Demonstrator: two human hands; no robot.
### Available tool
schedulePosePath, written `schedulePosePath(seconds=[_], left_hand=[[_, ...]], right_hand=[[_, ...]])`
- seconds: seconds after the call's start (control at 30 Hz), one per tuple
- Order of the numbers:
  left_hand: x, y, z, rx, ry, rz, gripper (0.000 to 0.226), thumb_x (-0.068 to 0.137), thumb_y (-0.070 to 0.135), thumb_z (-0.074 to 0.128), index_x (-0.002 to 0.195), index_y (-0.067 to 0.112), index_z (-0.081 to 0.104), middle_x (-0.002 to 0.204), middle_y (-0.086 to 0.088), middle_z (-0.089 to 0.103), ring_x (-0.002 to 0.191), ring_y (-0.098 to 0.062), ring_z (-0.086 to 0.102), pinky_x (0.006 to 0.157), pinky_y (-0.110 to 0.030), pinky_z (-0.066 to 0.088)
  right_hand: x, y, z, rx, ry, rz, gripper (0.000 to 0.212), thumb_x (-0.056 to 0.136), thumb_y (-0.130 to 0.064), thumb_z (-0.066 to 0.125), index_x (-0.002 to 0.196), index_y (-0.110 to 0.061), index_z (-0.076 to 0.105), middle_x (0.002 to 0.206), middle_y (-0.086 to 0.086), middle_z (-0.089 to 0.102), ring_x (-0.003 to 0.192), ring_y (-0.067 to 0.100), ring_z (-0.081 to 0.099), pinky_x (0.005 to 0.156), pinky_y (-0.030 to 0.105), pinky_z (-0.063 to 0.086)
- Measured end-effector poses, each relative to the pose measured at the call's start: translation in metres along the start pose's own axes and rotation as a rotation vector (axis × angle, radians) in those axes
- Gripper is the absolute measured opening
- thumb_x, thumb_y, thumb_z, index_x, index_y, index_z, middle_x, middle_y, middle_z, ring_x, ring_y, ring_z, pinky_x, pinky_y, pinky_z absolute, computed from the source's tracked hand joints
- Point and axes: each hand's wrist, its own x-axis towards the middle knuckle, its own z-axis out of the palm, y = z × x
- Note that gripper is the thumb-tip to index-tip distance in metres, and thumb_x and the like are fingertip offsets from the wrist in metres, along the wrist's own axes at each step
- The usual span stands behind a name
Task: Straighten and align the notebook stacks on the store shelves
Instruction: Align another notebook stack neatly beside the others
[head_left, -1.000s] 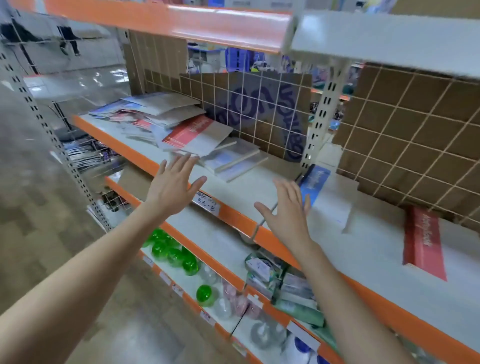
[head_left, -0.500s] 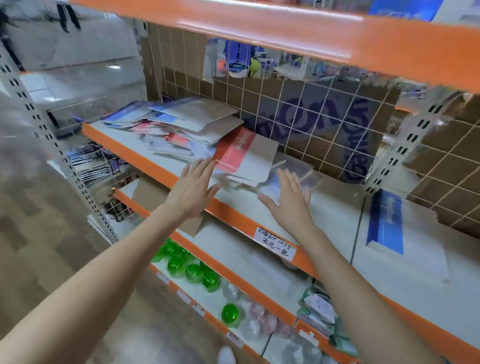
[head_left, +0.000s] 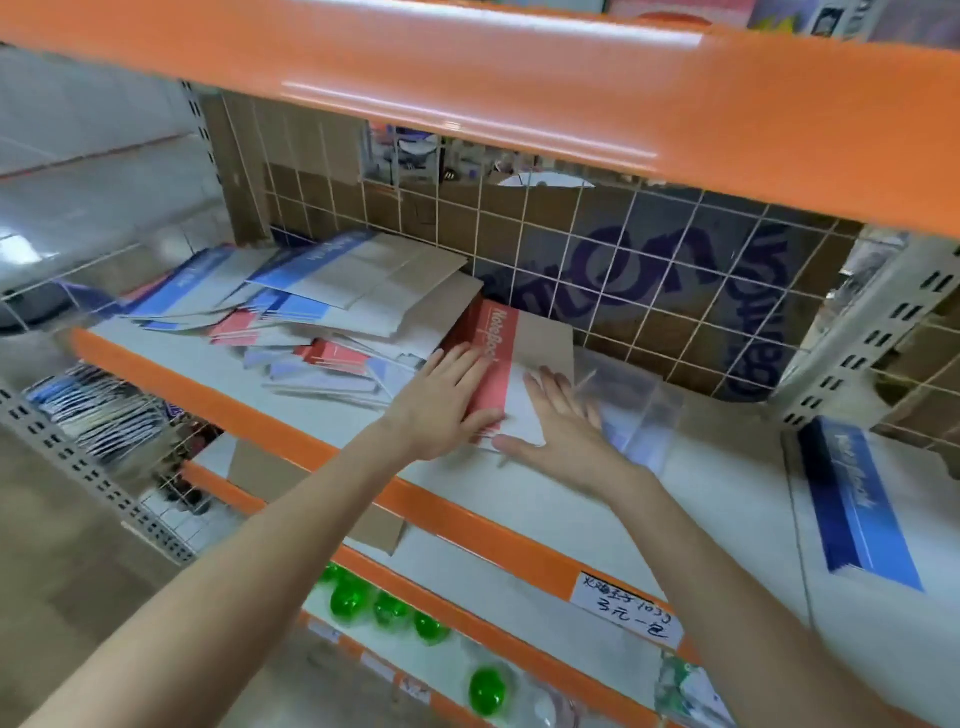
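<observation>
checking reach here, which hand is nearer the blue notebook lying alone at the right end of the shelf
Right. The right hand rests flat on the red-banded notebook, on the side toward the blue notebook. The left hand lies on the same notebook's left side, farther away.

A shop — orange shelves (head_left: 467, 514) with a handwritten price tag (head_left: 626, 609)

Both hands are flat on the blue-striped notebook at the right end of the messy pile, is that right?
Not quite: the head view shows the left hand and right hand flat on a red-striped notebook. It does lie at the right end of the messy pile.
</observation>
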Motion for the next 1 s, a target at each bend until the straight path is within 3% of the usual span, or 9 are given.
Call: schedulePosePath(seconds=[0.13,0.27,0.4,0.5,0.6,0.67,1.0], left_hand=[[0.002,-0.008,0.012,-0.017,-0.039,0.022,0.076,0.093,0.061,0.024,0.151,0.014,0.011,0.158,-0.002,0.012,0.145,-0.017,0.003,0.116,-0.033,-0.004],[-0.003,-0.013,0.011,-0.018,-0.055,0.124,0.084,0.089,0.067,0.025,0.151,0.013,0.008,0.158,-0.002,0.01,0.145,-0.017,0.002,0.115,-0.035,-0.006],[-0.019,-0.016,0.005,0.066,-0.111,0.213,0.088,0.088,0.068,0.032,0.151,0.012,0.004,0.159,-0.002,0.006,0.145,-0.016,-0.001,0.115,-0.04,-0.005],[-0.036,-0.011,0.002,0.097,-0.108,0.232,0.075,0.095,0.048,0.039,0.15,0.013,0.003,0.158,-0.002,0.005,0.145,-0.018,0.0,0.115,-0.042,-0.001],[-0.054,-0.001,0.001,0.054,-0.036,0.212,0.066,0.095,0.018,0.041,0.15,0.013,0.005,0.158,-0.002,0.009,0.145,-0.018,0.003,0.116,-0.042,0.001],[-0.067,0.005,0.003,0.043,-0.007,0.216,0.066,0.093,0.009,0.039,0.15,0.013,0.005,0.158,-0.002,0.008,0.145,-0.02,0.002,0.116,-0.042,0.0],[-0.09,0.068,-0.014,0.029,0.128,0.371,0.069,0.093,0.008,0.044,0.151,0.017,0.006,0.158,0.001,0.009,0.146,-0.02,0.0,0.116,-0.042,0.0]], right_hand=[[-0.004,-0.006,0.008,-0.059,0.034,0.057,0.094,0.083,-0.071,0.042,0.152,-0.024,-0.002,0.159,-0.004,-0.011,0.145,0.01,-0.013,0.114,0.038,-0.007],[-0.02,-0.022,0.012,-0.028,0.043,0.155,0.09,0.086,-0.064,0.047,0.152,-0.027,-0.002,0.159,-0.004,-0.012,0.145,0.009,-0.014,0.115,0.041,-0.009],[-0.045,-0.044,0.02,-0.072,0.066,0.255,0.07,0.099,-0.037,0.043,0.152,-0.027,-0.002,0.159,-0.004,-0.011,0.146,0.011,-0.01,0.116,0.043,-0.005],[-0.066,-0.063,0.027,-0.098,0.104,0.306,0.07,0.098,-0.006,0.038,0.151,-0.027,-0.002,0.159,-0.005,-0.009,0.146,0.01,-0.007,0.116,0.042,-0.004],[-0.085,-0.082,0.035,-0.085,0.158,0.352,0.077,0.092,0.008,0.035,0.152,-0.026,-0.001,0.16,-0.003,-0.008,0.146,0.011,-0.007,0.116,0.039,-0.006],[-0.098,-0.091,0.04,-0.098,0.19,0.378,0.083,0.088,0.015,0.034,0.152,-0.026,-0.001,0.16,-0.002,-0.008,0.146,0.012,-0.007,0.116,0.037,-0.008],[-0.176,-0.079,0.031,-0.107,0.387,0.461,0.073,0.093,0.004,0.037,0.152,-0.027,0.006,0.16,-0.002,0.002,0.146,0.013,0.0,0.117,0.038,-0.001]])
